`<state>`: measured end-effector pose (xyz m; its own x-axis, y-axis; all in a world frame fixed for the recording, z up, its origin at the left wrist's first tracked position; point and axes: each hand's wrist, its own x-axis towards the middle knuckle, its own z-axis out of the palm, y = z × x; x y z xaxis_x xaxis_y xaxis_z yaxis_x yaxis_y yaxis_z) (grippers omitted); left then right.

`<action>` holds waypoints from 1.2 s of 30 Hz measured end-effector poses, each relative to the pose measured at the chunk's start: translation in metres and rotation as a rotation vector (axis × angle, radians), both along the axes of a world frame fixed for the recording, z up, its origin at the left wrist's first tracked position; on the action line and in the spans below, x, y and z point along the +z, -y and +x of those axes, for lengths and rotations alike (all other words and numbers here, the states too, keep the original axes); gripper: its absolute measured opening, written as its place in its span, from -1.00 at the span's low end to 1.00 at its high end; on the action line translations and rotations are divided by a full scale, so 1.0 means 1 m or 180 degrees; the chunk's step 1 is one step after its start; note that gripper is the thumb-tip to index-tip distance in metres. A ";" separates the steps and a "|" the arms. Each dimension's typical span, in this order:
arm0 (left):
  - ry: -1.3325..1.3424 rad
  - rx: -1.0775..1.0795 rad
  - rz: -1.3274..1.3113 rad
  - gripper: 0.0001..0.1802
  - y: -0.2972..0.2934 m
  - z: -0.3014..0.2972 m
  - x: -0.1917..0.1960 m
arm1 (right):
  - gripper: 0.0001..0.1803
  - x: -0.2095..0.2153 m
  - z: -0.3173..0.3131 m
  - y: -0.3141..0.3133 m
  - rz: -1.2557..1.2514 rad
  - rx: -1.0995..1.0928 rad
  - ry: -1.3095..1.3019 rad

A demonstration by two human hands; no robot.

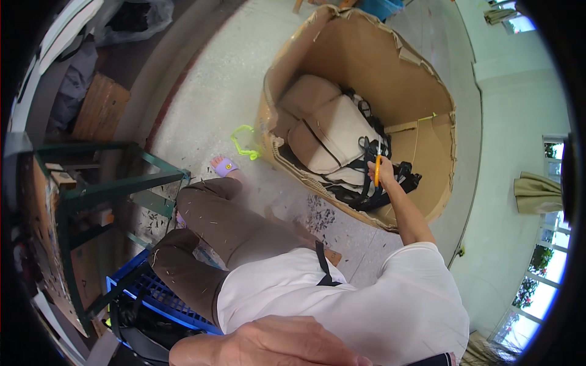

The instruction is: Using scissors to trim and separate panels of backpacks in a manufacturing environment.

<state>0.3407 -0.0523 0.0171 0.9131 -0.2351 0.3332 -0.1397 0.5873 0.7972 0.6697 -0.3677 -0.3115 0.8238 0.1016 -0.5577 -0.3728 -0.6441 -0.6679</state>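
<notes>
Reaching into a large cardboard box (pixel 421 79), my right hand (pixel 386 173) is closed on scissors (pixel 377 172) with orange handles. Their blades point away from me, beside tangled black straps (pixel 369 146). Whether the hand also grips a strap, I cannot tell. Under and beside the straps lie beige fabric pieces (pixel 332 131), bag-like and stacked in the box. My left hand (pixel 278 341) is at the lower edge, very near the camera and in front of my white shirt. Its back shows, while its fingertips are mostly hidden.
On my left stands a green metal-framed table (pixel 116 190), with a blue plastic crate (pixel 165 302) below it near my legs. Dark scraps (pixel 318 215) litter the floor by the box. A yellow-green strip (pixel 243 143) lies against its left side. Curtained windows (pixel 540 259) line the right wall.
</notes>
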 end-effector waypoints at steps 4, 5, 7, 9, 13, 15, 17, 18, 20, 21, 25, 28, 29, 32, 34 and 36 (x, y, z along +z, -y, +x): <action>0.0386 0.0739 0.0002 -0.53 0.008 0.039 -0.023 | -0.32 -0.054 -0.005 0.004 -0.0874 0.0555 0.0089; 0.0474 0.0958 0.0034 -0.56 0.011 0.045 -0.029 | -0.32 -0.065 -0.007 -0.001 -0.0860 0.0575 0.0020; 0.0677 0.1401 0.0108 -0.62 0.018 0.057 -0.037 | -0.31 -0.095 -0.008 0.000 -0.1602 0.1645 0.1217; 0.0837 0.1920 0.0306 -0.67 0.024 0.062 -0.048 | -0.38 -0.111 -0.010 -0.018 -0.1535 0.1565 0.1008; 0.1184 0.2917 0.0874 -0.72 0.035 0.064 -0.061 | -0.59 -0.156 -0.018 -0.056 -0.1528 0.0281 0.0496; 0.1306 0.2948 0.0739 -0.72 0.033 0.067 -0.061 | -0.61 -0.214 0.041 0.015 -0.1413 -0.0274 0.0016; 0.1454 0.3123 0.0830 -0.72 0.026 0.052 -0.056 | -0.63 -0.259 0.045 0.014 -0.0338 -0.1701 0.0338; 0.1340 0.3191 0.1096 -0.72 0.028 0.052 -0.062 | -0.65 -0.266 0.013 -0.017 -0.0470 -0.1601 0.0141; 0.1343 0.3287 0.1264 -0.72 0.028 0.050 -0.062 | -0.65 -0.263 0.002 -0.029 -0.0594 -0.1504 0.0104; 0.1448 0.3308 0.1218 -0.71 0.025 0.048 -0.060 | -0.65 -0.259 0.013 -0.024 -0.0416 -0.1647 -0.0032; 0.0461 0.2557 0.1667 -0.60 0.020 0.010 -0.051 | -0.65 -0.226 -0.011 -0.074 0.0255 -0.2133 -0.0214; -0.1430 0.3558 0.2130 -0.85 0.042 -0.015 -0.048 | -0.74 -0.216 0.013 -0.069 0.0918 -0.2749 -0.0393; -0.2049 0.3724 0.2436 -0.86 0.043 -0.019 -0.055 | -0.75 -0.203 0.012 -0.078 0.1337 -0.2631 -0.0499; -0.3303 0.4013 0.1925 -0.85 0.042 -0.024 -0.070 | -0.74 -0.159 0.047 -0.084 0.2323 -0.2580 -0.0927; -0.3653 0.3996 0.1083 -0.85 0.040 -0.030 -0.085 | -0.73 -0.123 0.056 -0.104 0.2630 -0.2764 -0.0850; -0.3645 0.3645 0.0852 -0.83 0.038 -0.028 -0.100 | -0.70 -0.102 0.084 -0.090 0.2465 -0.2212 -0.0575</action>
<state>0.3129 -0.0900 -0.0828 0.3691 0.7601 -0.5348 0.3206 0.4360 0.8409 0.7532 -0.2782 -0.4137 0.7486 0.0200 -0.6627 -0.6312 0.3275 -0.7031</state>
